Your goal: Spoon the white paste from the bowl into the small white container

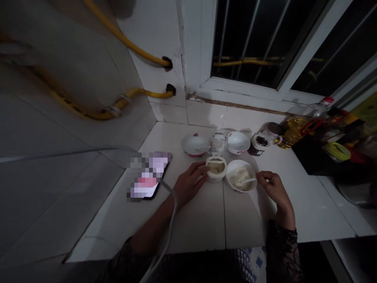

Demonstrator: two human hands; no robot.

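My left hand (188, 182) grips the side of a small white open jar (216, 169) with a pale filling, standing on the white counter (206, 220). My right hand (272, 184) holds the handle of a white spoon (246, 181) whose bowl rests in a white bowl (240, 175) of pale food, right beside the jar. The jar and bowl touch or nearly touch.
Behind stand two white bowls (194, 144) (238, 142), a clear glass lid or jar (218, 142), a dark jar (259, 144) and an oil bottle (297, 126). A lit phone (150, 175) lies at left with a white cable (171, 220). Dark stove (312, 157) at right.
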